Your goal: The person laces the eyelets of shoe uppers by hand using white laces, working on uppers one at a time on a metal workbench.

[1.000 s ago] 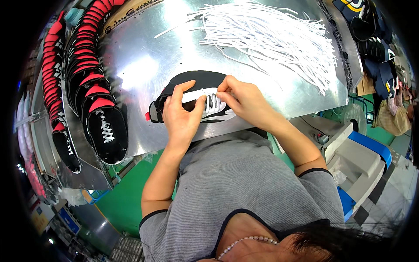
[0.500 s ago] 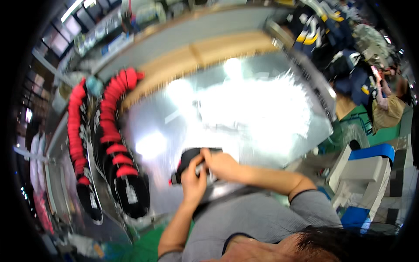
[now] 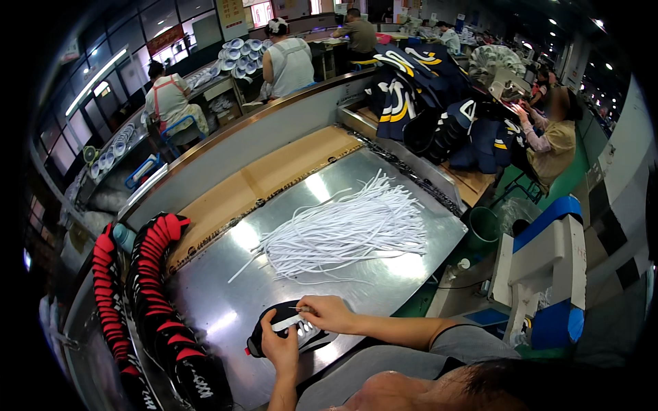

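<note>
On the metal tabletop [image 3: 219, 294] close in front of me lies a black shoe upper [image 3: 256, 335] with white lacing [image 3: 305, 330] across its opening and a bit of red at one end. My left hand [image 3: 279, 346] grips the upper's near side, fingers bent over its edge. Above the lacing, my right hand [image 3: 329, 315] pinches a small tool with a short handle [image 3: 306, 309] and a thin metal tip. The tip points left, over the upper; whether it touches the material, I cannot tell. Beyond my hands spreads a loose pile of white shoelaces [image 3: 349, 236].
Two long rows of nested black-and-red shoe uppers [image 3: 154, 274] [image 3: 110, 288] stand at the left. Navy uppers [image 3: 404, 103] are heaped at the back right, near a seated co-worker [image 3: 552, 147]. A white and blue plastic stand [image 3: 548, 260] is at my right.
My view has swung upward and sharpened, so the hands and upper sit lower in the picture. My hands were close together; now they are apart, and the tool shows in my right.
</note>
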